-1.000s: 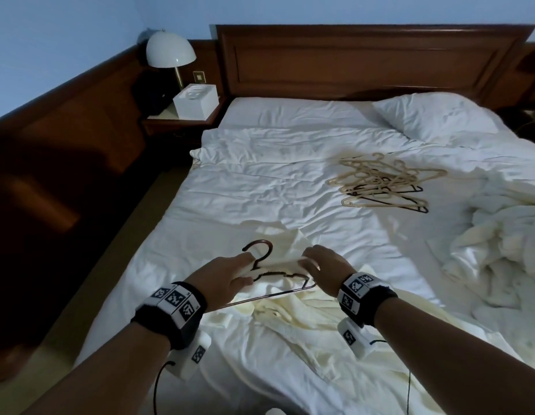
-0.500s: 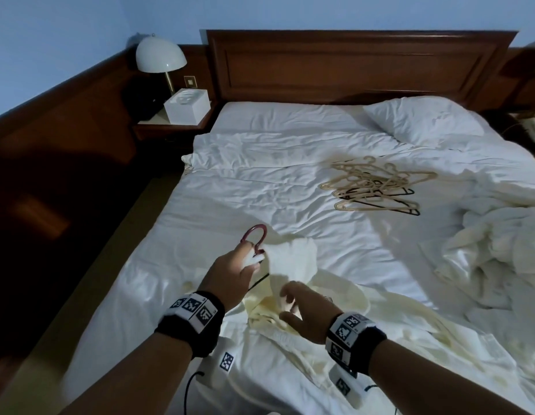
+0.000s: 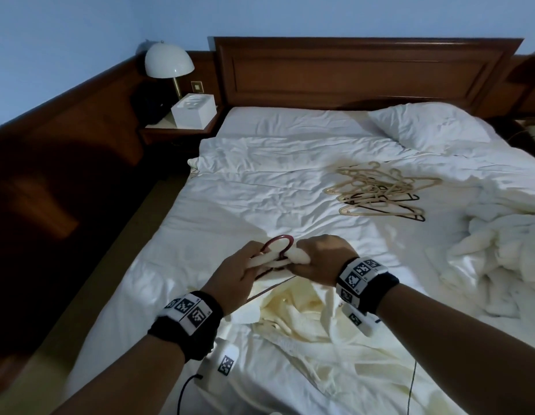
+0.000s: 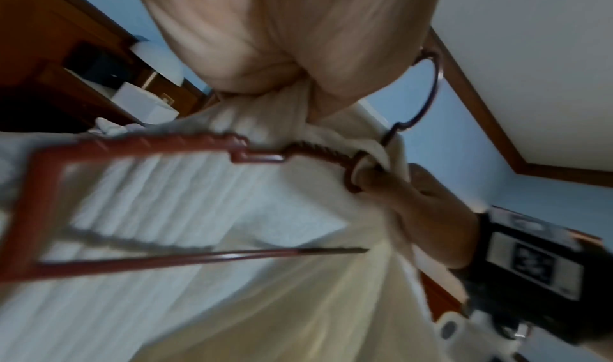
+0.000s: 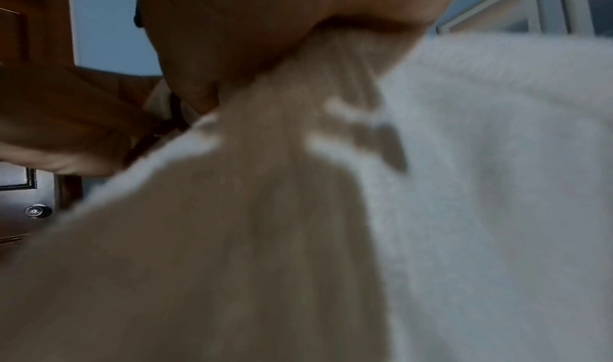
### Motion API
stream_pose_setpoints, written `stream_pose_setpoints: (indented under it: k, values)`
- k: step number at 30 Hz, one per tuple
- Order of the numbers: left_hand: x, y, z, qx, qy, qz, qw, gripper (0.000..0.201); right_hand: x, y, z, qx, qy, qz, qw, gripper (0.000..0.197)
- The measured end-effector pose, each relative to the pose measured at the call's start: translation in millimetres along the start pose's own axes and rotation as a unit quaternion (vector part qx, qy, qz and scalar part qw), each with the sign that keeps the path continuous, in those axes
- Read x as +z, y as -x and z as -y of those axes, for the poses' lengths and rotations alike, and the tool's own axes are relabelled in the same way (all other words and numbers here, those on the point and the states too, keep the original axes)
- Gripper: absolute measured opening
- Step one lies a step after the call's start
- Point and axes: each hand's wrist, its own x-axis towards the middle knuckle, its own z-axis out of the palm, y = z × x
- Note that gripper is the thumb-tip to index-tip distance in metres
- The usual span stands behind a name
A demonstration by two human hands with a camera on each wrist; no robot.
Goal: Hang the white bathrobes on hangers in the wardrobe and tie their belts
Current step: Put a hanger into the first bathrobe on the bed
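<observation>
A cream-white bathrobe lies crumpled on the bed's near side, with a red-brown hanger partly inside it. My left hand grips bunched collar cloth just under the hook. My right hand grips the collar from the other side, close against the left. In the left wrist view the hanger has its left shoulder bare outside the robe, and a finger of the right hand sits at the twisted neck. The right wrist view shows the bathrobe held in my right hand.
A heap of beige and dark hangers lies mid-bed. More white robe cloth is piled at the right edge. A pillow and wooden headboard are behind. A lamp and white box stand on the nightstand at left.
My right hand has come up from the lower robe to the collar by the hook. Both hands now meet at the hanger's neck with the cloth bunched between them.
</observation>
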Motion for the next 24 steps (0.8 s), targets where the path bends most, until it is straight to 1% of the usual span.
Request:
stream_pose_setpoints:
  k: [2, 3, 4, 5, 6, 7, 8, 9, 10, 11, 12, 14, 15, 16, 17, 18, 19, 20, 21, 22, 23, 24]
  values:
    - [-7, -1, 12, -0.018, -0.048, -0.017, 0.999, 0.038, -8, 1, 2, 0.012, 0.037, -0.004, 0.999, 0.049]
    - [-10, -1, 19, -0.035, -0.093, -0.003, 0.995, 0.039, -10, 1, 3, 0.022, 0.052, -0.002, 0.998, 0.047]
    - [-14, 0, 28, -0.056, -0.159, 0.028, 0.985, 0.041, -14, 1, 4, 0.033, 0.059, 0.003, 0.998, 0.046]
    - [-17, 2, 36, -0.079, -0.240, 0.070, 0.965, 0.044, -17, 1, 3, 0.046, 0.064, 0.009, 0.997, 0.046]
    - [-21, 6, 43, -0.105, -0.321, 0.108, 0.935, 0.045, -19, 3, 1, 0.056, 0.071, 0.012, 0.996, 0.047]
    - [-27, 11, 47, -0.134, -0.380, 0.124, 0.907, 0.045, -23, 4, -2, 0.062, 0.085, 0.013, 0.994, 0.048]
    - [-32, 16, 52, -0.163, -0.413, 0.126, 0.887, 0.043, -24, 5, -7, 0.066, 0.102, 0.019, 0.992, 0.049]
    - [-37, 20, 56, -0.184, -0.425, 0.116, 0.879, 0.040, -24, 6, -12, 0.068, 0.122, 0.028, 0.990, 0.050]
    - [-41, 23, 59, -0.200, -0.421, 0.104, 0.879, 0.039, -24, 7, -16, 0.073, 0.140, 0.035, 0.987, 0.051]
    - [-43, 22, 59, -0.206, -0.406, 0.091, 0.886, 0.037, -23, 10, -19, 0.085, 0.151, 0.038, 0.984, 0.050]
    - [-41, 19, 56, -0.205, -0.379, 0.070, 0.900, 0.036, -22, 12, -20, 0.103, 0.148, 0.040, 0.983, 0.048]
    - [-32, 10, 35, -0.156, -0.284, 0.010, 0.946, 0.028, -23, 13, -18, 0.156, 0.102, 0.035, 0.982, 0.044]
    - [-25, 6, 18, -0.120, -0.228, 0.004, 0.966, 0.024, -26, 12, -15, 0.185, 0.060, 0.026, 0.981, 0.044]
    - [-18, 3, -1, -0.085, -0.162, 0.027, 0.983, 0.022, -30, 10, -12, 0.211, 0.011, 0.014, 0.977, 0.046]
    - [-13, 2, -19, -0.062, -0.078, 0.067, 0.993, 0.023, -36, 7, -9, 0.226, -0.038, -0.001, 0.973, 0.047]
    - [-11, 1, -32, -0.049, -0.004, 0.109, 0.993, 0.028, -44, 5, -6, 0.231, -0.082, -0.018, 0.969, 0.049]
    - [-14, 0, -42, -0.023, 0.040, 0.114, 0.992, 0.029, -53, 3, -5, 0.225, -0.115, -0.034, 0.967, 0.051]
    - [-21, -3, -48, 0.019, 0.035, 0.057, 0.998, 0.024, -64, 1, -4, 0.212, -0.137, -0.048, 0.966, 0.051]
    - [-31, -8, -50, 0.065, -0.007, -0.040, 0.997, 0.019, -74, -2, -6, 0.192, -0.151, -0.062, 0.968, 0.053]
    - [-43, -15, -48, 0.094, -0.074, -0.127, 0.985, 0.016, -87, -4, -7, 0.170, -0.163, -0.077, 0.969, 0.056]
    - [-57, -21, -48, 0.106, -0.144, -0.181, 0.967, 0.022, -99, -6, -10, 0.145, -0.174, -0.093, 0.970, 0.061]
    - [-67, -26, -51, 0.101, -0.203, -0.189, 0.955, 0.034, -111, -8, -12, 0.118, -0.187, -0.104, 0.970, 0.065]
